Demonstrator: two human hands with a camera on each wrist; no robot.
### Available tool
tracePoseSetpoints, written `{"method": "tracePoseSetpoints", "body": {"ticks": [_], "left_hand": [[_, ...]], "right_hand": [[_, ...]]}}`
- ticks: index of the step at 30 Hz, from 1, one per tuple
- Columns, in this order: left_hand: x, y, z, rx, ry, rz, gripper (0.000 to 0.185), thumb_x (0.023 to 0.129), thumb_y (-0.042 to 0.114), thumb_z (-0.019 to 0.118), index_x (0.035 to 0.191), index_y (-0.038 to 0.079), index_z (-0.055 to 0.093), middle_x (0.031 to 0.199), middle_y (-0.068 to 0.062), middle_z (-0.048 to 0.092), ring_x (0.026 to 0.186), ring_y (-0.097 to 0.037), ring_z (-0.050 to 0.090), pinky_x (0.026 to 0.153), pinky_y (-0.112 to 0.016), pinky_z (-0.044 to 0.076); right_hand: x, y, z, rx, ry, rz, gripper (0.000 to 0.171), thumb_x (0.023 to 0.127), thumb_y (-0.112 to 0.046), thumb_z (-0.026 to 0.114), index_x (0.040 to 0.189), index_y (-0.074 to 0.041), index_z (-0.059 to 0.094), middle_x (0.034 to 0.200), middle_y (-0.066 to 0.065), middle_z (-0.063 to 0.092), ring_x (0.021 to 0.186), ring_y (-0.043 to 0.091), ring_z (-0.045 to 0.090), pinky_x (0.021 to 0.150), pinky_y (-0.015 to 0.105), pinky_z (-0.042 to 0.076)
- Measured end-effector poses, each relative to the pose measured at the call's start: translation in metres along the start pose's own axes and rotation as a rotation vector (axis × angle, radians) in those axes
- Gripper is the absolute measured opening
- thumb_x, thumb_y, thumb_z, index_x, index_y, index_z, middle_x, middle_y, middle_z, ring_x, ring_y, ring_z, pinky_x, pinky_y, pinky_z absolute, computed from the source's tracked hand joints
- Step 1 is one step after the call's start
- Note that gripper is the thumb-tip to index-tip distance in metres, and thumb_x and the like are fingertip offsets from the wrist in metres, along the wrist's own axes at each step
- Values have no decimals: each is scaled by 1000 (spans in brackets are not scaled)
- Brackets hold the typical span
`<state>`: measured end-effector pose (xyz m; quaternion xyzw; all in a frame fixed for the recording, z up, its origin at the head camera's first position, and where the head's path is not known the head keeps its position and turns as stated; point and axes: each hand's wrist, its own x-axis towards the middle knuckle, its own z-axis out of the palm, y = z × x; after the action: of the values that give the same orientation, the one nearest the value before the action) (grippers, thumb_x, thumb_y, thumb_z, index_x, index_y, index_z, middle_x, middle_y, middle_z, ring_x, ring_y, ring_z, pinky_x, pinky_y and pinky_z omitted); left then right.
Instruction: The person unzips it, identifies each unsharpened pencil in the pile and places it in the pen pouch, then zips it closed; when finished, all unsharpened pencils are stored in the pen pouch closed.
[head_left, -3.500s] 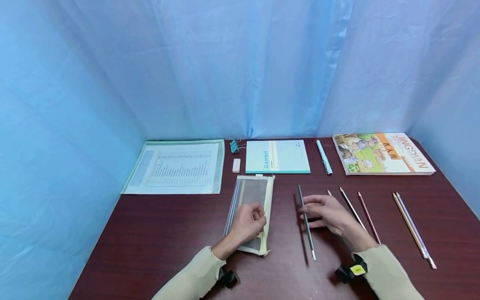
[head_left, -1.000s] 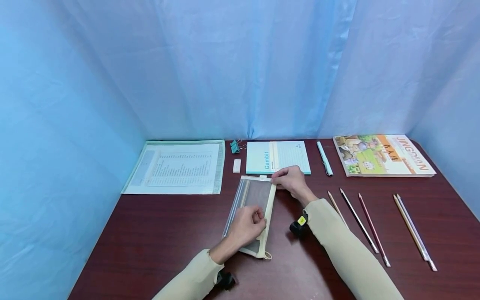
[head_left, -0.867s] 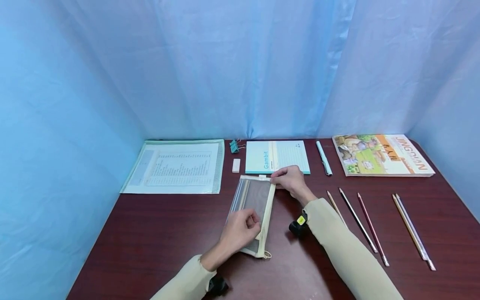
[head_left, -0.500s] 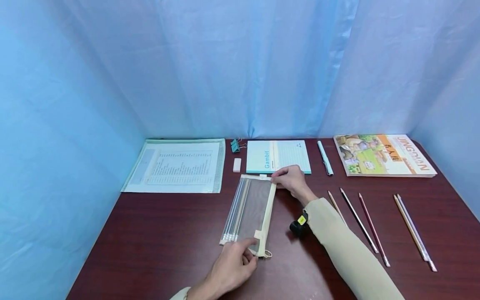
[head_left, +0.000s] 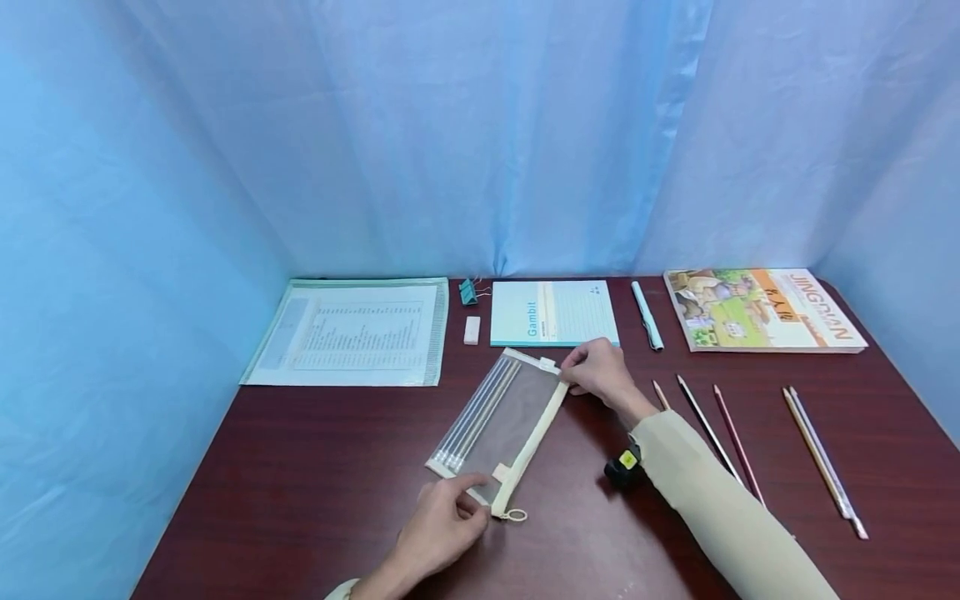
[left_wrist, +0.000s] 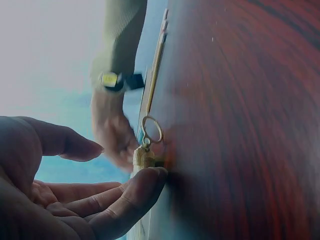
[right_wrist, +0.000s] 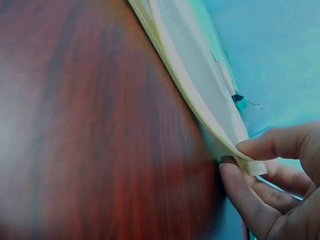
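Observation:
A see-through mesh pencil pouch [head_left: 498,421] with a cream zip edge lies slanted in the middle of the table. Several pencils [head_left: 480,408] show inside along its left side. At the far right corner, my right hand [head_left: 602,372] pinches the zip end; the right wrist view shows the thumb and fingers [right_wrist: 245,195] meeting on the cream strip. My left hand [head_left: 442,525] is at the near end, its fingers reaching over the pouch's edge. In the left wrist view a gap shows between its finger and thumb, with a fingertip against the zip end beside the pull ring [left_wrist: 152,129].
Loose pencils [head_left: 731,433] lie right of the pouch, partly behind the right sleeve, with two more pencils [head_left: 825,458] farther right. Along the back are a document folder [head_left: 352,333], binder clip [head_left: 468,292], eraser [head_left: 472,330], notebook [head_left: 555,313], pen [head_left: 647,315] and book [head_left: 765,308].
The dark pencil that my right hand held is out of that hand, which now pinches the pouch corner. My left hand has moved to the near end, and the pouch has turned clockwise.

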<state>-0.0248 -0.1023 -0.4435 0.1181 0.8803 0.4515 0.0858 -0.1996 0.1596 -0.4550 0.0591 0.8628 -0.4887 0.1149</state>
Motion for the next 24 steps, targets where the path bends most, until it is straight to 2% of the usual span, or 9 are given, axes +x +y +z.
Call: {"method": "tracePoseSetpoints", "body": {"ticks": [4,7,10,14,19,22,24], "left_hand": [[2,-7,-9,30,36,-20,38,79,5,66,115,-4,70,78,-4,77,67,1,66,61,-16,50],[7,-13,-15,15,61,-58,38,79,4,65,115,-5,69,76,-5,76,65,0,65,60,-17,50],[15,-20,-22,-71,76,-126,39,79,2,63,117,-5,69,75,-8,76,61,-5,66,57,-19,52],[29,-28,-29,-254,96,-211,40,80,-2,59,119,-6,68,78,-17,76,57,-12,67,56,-25,56],[46,-38,-37,-448,90,-254,38,84,-6,56,120,-11,65,86,-25,74,57,-13,65,60,-30,59],[56,-41,-42,-493,78,-258,37,86,-6,57,121,-14,63,91,-26,74,58,-12,64,61,-28,59],[63,-43,-44,-509,78,-270,36,86,-6,58,121,-14,63,94,-26,74,58,-11,64,61,-27,58]], "right_hand": [[-12,6,-10,-45,-17,10,4,81,-2,70,82,1,72,77,13,71,60,11,68,59,29,59],[-22,10,-16,-114,-30,-8,3,79,-2,69,76,-1,70,70,10,70,56,11,66,55,29,58],[-32,12,-20,-242,-14,-67,9,77,-3,68,69,-6,68,61,5,67,52,11,62,51,28,53],[-42,15,-23,-420,47,-144,12,73,-9,68,62,-13,67,54,-2,62,51,14,54,52,28,43],[-54,20,-23,-484,83,-156,13,70,-13,69,59,-17,65,54,-5,60,55,15,53,56,29,40],[-61,22,-24,-497,89,-158,14,69,-13,69,57,-17,64,53,-6,59,56,15,52,56,29,41],[-64,23,-24,-510,88,-178,16,69,-13,69,56,-17,63,52,-6,58,56,14,52,67,36,47]]}}
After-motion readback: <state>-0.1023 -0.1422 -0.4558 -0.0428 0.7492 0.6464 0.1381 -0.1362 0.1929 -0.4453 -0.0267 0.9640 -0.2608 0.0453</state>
